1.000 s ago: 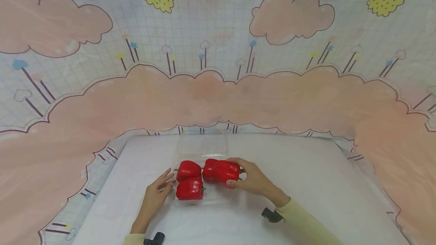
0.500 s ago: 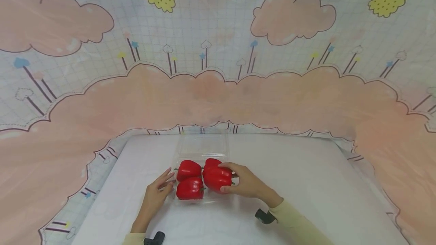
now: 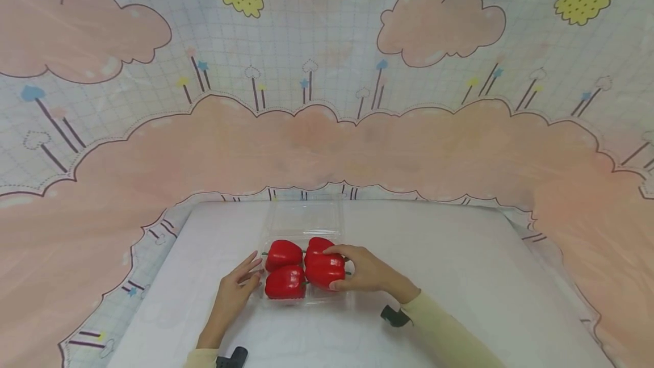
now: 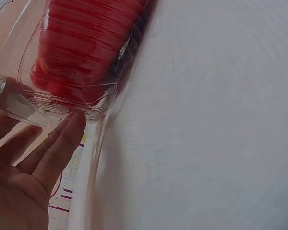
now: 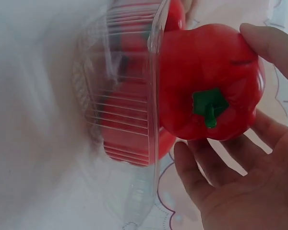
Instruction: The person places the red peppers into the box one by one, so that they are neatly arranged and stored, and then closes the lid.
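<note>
My right hand (image 3: 372,269) grips a red bell pepper (image 5: 211,81) between thumb and fingers, its green stem turned toward the wrist. That pepper is at the right front of a clear plastic clamshell container (image 3: 327,301), and in the right wrist view it stands out above the rim. Inside are a back-left pepper (image 3: 283,254), a front-left pepper (image 3: 284,283) and a back-right pepper (image 3: 318,244), which the held one partly covers. My left hand (image 3: 232,297) rests at the container's left side, its straight fingertips (image 4: 76,125) touching the ribbed plastic wall.
The container's clear lid (image 3: 305,217) lies folded back behind it. A white table (image 3: 449,254) spreads out around, with a patterned cloth (image 3: 327,149) hanging behind. Dark wrist cameras sit below the left (image 3: 234,358) and right hands (image 3: 395,317).
My right hand has moved left and slightly toward me with its pepper, bringing it down over the container's right front. The left hand and the other peppers stay in place.
</note>
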{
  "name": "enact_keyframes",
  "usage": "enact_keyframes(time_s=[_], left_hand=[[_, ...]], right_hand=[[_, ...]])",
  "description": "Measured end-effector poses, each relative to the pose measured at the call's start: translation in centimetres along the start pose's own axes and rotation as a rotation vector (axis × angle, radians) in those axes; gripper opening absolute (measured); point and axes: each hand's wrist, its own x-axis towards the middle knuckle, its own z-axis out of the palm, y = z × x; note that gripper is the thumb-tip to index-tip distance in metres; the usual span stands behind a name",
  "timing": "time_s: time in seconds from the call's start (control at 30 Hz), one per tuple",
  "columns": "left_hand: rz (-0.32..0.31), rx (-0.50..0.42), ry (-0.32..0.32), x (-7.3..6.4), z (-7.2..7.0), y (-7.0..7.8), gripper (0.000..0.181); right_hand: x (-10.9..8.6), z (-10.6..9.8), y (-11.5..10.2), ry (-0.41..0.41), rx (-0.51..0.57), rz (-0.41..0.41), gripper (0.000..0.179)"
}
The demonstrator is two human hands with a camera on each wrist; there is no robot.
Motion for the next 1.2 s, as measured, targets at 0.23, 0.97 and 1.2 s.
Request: enact_keyframes(time_s=[0.23,0.97,1.2], left_hand=[[-0.011,0.004,0.003,0.05,-0.02,0.06,0.040],[-0.016,-0.002,-0.008,0.03,-0.07,0.38,0.040],[-0.016,0.004,-0.008,0.03,-0.03,0.34,0.040]], right_hand=[[0.49,-0.11,0.29,-0.022,-0.014,-0.047,0.070],[0.79,0.65,0.04,-0.067,-0.113,-0.027,0.068],[0.41,0.63,0.16,-0.071,-0.064,0.043,0.066]])
